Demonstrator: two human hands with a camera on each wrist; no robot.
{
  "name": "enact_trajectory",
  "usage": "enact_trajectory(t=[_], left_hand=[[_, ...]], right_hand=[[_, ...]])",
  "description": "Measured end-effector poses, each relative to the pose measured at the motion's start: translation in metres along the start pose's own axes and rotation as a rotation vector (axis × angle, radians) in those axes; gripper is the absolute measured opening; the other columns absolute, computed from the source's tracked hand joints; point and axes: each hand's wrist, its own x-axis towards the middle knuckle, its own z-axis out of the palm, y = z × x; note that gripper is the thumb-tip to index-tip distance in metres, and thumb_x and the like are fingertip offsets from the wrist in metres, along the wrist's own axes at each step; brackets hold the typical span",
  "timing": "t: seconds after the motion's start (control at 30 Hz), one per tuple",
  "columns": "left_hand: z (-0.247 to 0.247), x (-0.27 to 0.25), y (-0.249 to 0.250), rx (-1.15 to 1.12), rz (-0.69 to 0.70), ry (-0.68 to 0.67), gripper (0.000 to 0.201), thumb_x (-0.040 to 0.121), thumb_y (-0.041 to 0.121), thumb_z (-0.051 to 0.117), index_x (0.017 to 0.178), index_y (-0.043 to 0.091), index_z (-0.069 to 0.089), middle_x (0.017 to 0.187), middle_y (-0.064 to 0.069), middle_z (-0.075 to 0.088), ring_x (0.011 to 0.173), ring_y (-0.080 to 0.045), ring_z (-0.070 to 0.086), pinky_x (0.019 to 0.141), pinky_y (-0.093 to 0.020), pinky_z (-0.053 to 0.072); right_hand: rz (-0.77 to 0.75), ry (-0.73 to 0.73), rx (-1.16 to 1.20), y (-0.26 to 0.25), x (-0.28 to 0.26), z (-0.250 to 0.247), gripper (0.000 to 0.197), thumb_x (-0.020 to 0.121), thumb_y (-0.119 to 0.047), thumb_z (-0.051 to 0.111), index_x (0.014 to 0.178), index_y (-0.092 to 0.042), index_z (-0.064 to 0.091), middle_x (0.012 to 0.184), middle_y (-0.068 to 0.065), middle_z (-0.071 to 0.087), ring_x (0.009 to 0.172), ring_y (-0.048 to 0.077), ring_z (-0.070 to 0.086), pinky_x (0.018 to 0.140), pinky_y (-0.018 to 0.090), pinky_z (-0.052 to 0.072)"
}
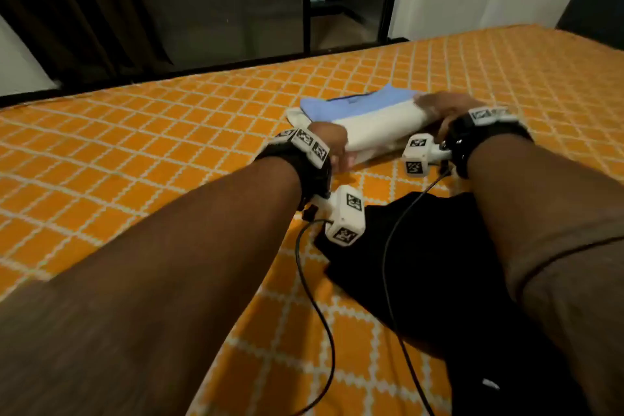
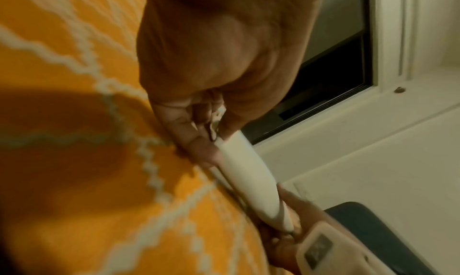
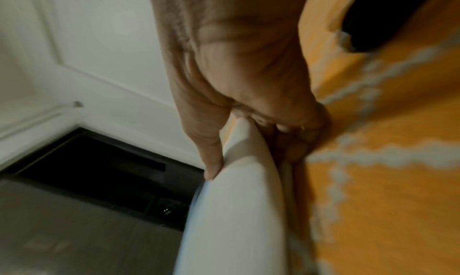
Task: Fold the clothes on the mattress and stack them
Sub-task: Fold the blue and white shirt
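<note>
A folded white garment [image 1: 381,128] lies on the orange mattress [image 1: 169,132] with a folded light blue garment [image 1: 358,103] on top of it. My left hand [image 1: 334,145] grips the white garment's near left end, seen edge-on as a white fold [image 2: 245,173] pinched between thumb and fingers. My right hand [image 1: 439,108] grips its right end, thumb on top and fingers curled beneath the white fold [image 3: 244,181]. A crumpled black garment [image 1: 439,257] lies near me, under my right forearm.
The mattress's far edge [image 1: 236,67] borders a dark glass door and a white wall. Two black cables [image 1: 320,307] trail from the wrist cameras across the sheet. Orange sheet stretches to the left and far right.
</note>
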Motion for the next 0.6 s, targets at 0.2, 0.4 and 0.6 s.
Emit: enact_trajectory(t=[0.2, 0.4, 0.6], left_hand=[[0.007, -0.006, -0.034, -0.13, -0.145, -0.046, 0.016, 0.098, 0.007, 0.051, 0.092, -0.006, 0.058, 0.065, -0.014, 0.059, 0.058, -0.025, 0.058, 0.054, -0.033, 0.052], [-0.013, -0.062, -0.046, 0.016, -0.24, -0.006, 0.036, 0.088, 0.032, 0.081, 0.086, 0.002, 0.061, 0.063, -0.012, 0.059, 0.069, -0.029, 0.061, 0.075, -0.045, 0.056], [-0.047, -0.148, -0.024, 0.707, 0.221, 0.097, 0.044, 0.088, 0.037, 0.08, 0.116, 0.008, 0.063, 0.102, -0.009, 0.068, 0.095, -0.031, 0.067, 0.077, -0.033, 0.046]], right_hand=[[0.207, -0.101, 0.338, 0.056, 0.002, -0.022, 0.024, 0.102, -0.023, 0.065, 0.115, -0.003, 0.061, 0.083, 0.019, 0.072, 0.062, 0.027, 0.069, 0.055, 0.036, 0.06], [0.303, -0.135, 0.137, 0.031, -0.045, -0.022, 0.026, 0.097, -0.023, 0.069, 0.086, -0.013, 0.047, 0.041, 0.002, 0.029, 0.033, 0.017, 0.03, 0.052, 0.031, 0.038], [0.088, -0.031, -0.007, -0.063, -0.206, -0.044, 0.065, 0.087, -0.037, 0.083, 0.139, -0.009, 0.057, 0.147, 0.01, 0.05, 0.12, 0.037, 0.056, 0.074, 0.055, 0.061]])
